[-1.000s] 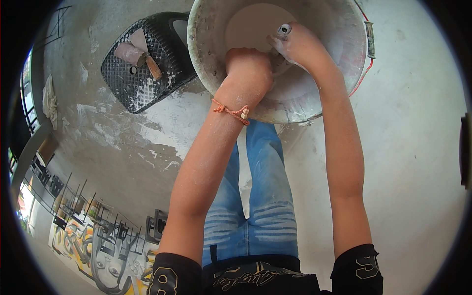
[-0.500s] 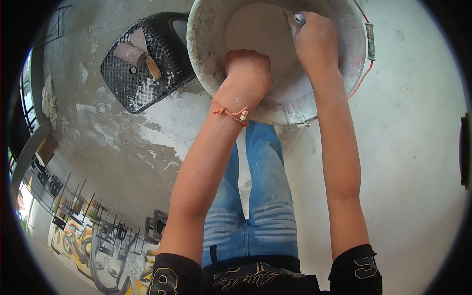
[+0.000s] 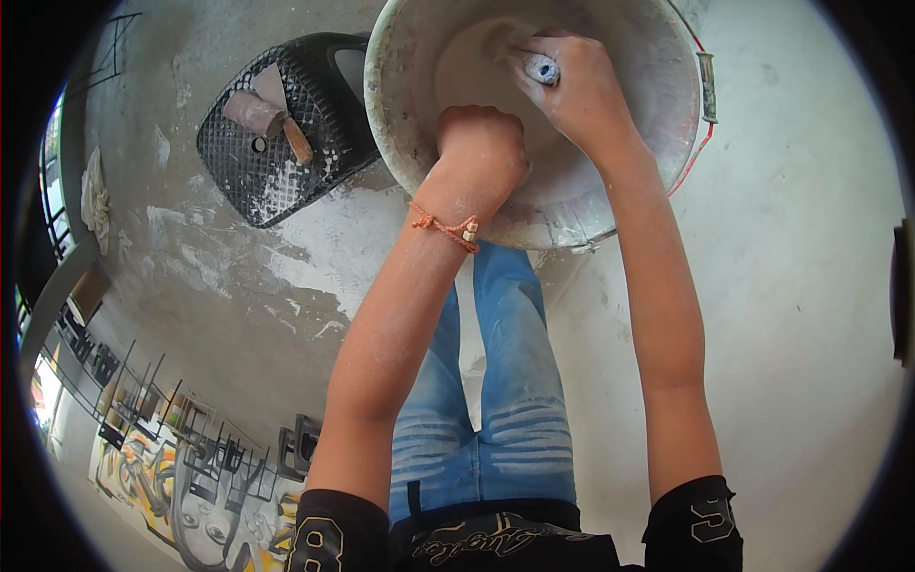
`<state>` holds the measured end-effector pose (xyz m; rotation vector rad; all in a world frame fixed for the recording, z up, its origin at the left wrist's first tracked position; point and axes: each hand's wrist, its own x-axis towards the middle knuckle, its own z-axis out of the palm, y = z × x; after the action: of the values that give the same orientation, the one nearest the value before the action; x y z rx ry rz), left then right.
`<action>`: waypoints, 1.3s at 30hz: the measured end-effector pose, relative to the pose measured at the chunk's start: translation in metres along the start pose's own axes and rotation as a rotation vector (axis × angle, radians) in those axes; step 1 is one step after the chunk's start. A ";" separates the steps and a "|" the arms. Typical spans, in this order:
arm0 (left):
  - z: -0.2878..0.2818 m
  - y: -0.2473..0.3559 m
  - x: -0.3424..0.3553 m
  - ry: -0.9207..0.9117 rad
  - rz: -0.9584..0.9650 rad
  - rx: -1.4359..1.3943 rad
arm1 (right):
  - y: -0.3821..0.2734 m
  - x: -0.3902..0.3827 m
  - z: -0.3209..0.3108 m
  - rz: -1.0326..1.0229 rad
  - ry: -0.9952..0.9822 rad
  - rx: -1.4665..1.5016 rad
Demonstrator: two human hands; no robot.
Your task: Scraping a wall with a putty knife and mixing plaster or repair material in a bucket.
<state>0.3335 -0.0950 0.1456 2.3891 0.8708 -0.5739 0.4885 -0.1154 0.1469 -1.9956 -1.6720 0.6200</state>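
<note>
A large plaster-smeared bucket (image 3: 400,114) sits in front of me, with a pale grey mixture (image 3: 467,69) in its bottom. My right hand (image 3: 583,103) is inside it, closed around a tool's whitish-grey handle (image 3: 542,69) with a blue-centred round end. The tool's working end is down by the mixture and I cannot make out its kind. Over the bucket's near left part, my left hand (image 3: 483,143) is closed with its back toward me. Its fingers are turned away, so whatever they hold is hidden. An orange cord bracelet (image 3: 444,229) circles the left wrist.
To the left stands a black plastic stool (image 3: 224,157), spattered white, bearing scraper-like tools, one with a wooden handle (image 3: 297,141). The bucket's red wire handle (image 3: 694,167) hangs at its right. White smears mark the floor (image 3: 210,267). A pale cloth (image 3: 95,200) lies far left.
My right hand has moved left across the bucket with the tool, and its handle end now faces me more. The mixture near it looks disturbed. My left hand stays almost in place.
</note>
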 end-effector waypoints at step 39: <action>0.000 0.001 -0.002 0.091 0.007 -0.113 | -0.024 -0.008 -0.023 0.596 0.358 0.823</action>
<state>0.3330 -0.0969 0.1468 2.3296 0.9090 -0.4054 0.4824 -0.1208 0.1797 -1.7811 -0.4513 0.8943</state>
